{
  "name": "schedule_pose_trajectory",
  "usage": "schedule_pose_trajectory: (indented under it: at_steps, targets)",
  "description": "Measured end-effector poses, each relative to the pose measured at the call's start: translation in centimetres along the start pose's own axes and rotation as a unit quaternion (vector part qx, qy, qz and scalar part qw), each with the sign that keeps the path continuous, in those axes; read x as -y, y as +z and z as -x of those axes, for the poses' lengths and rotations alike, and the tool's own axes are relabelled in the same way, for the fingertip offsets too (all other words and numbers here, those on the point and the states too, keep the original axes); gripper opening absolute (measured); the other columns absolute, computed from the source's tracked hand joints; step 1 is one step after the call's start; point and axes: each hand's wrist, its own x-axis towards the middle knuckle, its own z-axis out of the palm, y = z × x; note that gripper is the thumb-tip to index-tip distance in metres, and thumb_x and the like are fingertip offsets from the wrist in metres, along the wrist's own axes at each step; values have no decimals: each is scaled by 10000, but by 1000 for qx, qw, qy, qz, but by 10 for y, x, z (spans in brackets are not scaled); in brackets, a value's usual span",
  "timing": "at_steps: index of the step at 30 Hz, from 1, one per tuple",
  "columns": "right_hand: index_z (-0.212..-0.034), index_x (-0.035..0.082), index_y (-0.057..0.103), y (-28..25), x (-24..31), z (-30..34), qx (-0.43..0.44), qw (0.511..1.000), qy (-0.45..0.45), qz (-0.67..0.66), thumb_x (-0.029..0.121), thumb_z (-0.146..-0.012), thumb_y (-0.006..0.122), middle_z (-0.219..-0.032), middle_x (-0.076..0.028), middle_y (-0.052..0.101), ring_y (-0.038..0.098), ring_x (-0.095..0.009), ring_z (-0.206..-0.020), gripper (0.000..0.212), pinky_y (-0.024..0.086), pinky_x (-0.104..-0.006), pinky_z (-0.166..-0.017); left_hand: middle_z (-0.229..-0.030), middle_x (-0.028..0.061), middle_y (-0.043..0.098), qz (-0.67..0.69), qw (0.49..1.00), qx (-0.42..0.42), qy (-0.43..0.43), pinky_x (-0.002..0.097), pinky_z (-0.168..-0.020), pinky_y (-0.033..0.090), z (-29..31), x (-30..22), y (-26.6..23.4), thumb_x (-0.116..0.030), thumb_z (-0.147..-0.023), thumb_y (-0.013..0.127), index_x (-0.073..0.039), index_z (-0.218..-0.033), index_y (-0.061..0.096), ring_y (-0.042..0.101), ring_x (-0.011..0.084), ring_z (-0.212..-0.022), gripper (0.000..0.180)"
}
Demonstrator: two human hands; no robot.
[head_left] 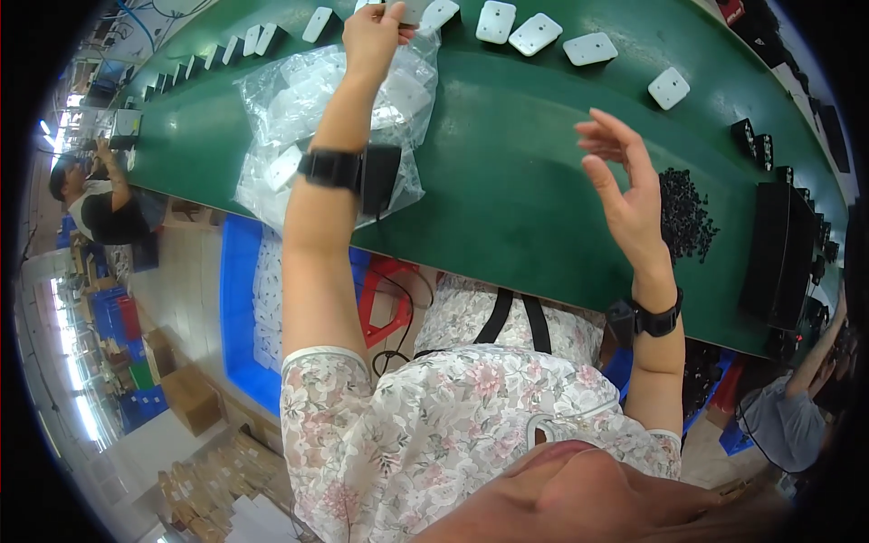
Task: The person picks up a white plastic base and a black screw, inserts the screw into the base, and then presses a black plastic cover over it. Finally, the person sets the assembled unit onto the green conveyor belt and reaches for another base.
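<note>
At the far edge of the green table, my left hand (369, 43) is closed on a pale, greyish plastic piece (413, 11), partly cut off by the top of the picture. White rounded plastic housings (496, 22) with small holes stand in a curved row on both sides of it. Beneath my left forearm lies a clear plastic bag (303, 90) with white housings inside. My right hand (625, 185) hovers over the table with fingers apart, holding nothing. Beside it, a heap of small black parts (685, 213) is spread on the table.
A black box (777, 253) stands on the green table (507, 172) at the right, near several small black pieces. A blue crate (240, 317) with white parts and a red stool (385, 303) are below the table edge. Other people sit at far left and far right.
</note>
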Motion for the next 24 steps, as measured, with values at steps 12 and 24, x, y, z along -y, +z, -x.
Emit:
schedule_pose_trajectory:
  at_steps: [12, 24]
  targets:
    - [-1262, 24, 507, -6, 12, 21, 31, 997, 42, -64, 134, -927, 576, -898, -80, 639, 586, -121, -733, 359, 476, -251, -707, -686, 87, 684, -248, 962, -39, -109, 238, -501, 481, -48, 35, 1, -234, -867, 659, 25, -915, 564, 636, 118, -529, 280]
    - [-1156, -5, 585, -7, 19, 32, 42, 997, 31, -53, 128, -926, 580, -838, -73, 647, 568, -101, -669, 265, 471, -224, -639, -716, 17, 705, -383, 902, 61, -190, 353, -788, 502, -45, 22, -14, -368, -851, 627, -31, -932, 639, 670, 200, -882, 347]
